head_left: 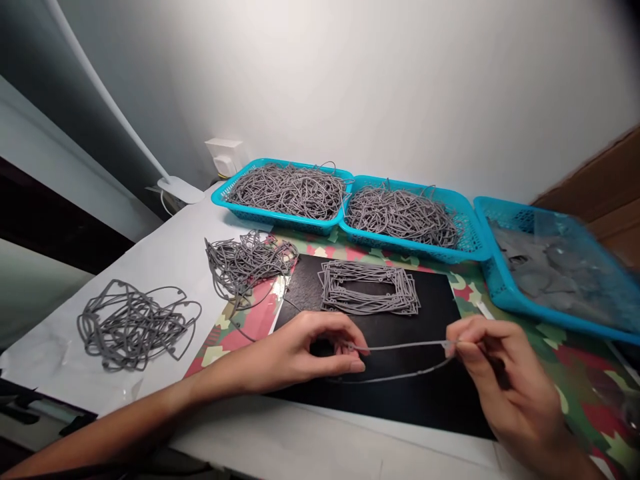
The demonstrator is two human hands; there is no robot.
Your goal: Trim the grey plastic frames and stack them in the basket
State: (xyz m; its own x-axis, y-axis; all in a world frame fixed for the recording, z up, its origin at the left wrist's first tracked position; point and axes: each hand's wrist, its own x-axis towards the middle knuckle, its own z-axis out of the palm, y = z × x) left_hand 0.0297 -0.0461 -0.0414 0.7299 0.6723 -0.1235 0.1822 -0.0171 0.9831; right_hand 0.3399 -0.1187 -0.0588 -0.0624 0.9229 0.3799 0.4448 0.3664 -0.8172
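A thin grey rubber gasket (405, 346) is stretched between my two hands above the black mat (420, 410), its lower strand sagging. My right hand (515, 380) pinches one end of it between thumb and fingertips. At the other end, my left hand (310, 347) is curled round the gasket, with the strand against its fingers; part of the loop is hidden behind that hand. Just beyond my hands, a stack of grey gaskets (370, 308) laid as rectangles rests on the mat.
Two blue baskets (280, 217) (415, 248) full of tangled gaskets stand along the wall. A third blue basket (555, 313) at right contains grey pieces and clear plastic. Tangled gasket heaps (250, 263) (137, 327) lie at left. A white lamp (183, 190) stands at the back left.
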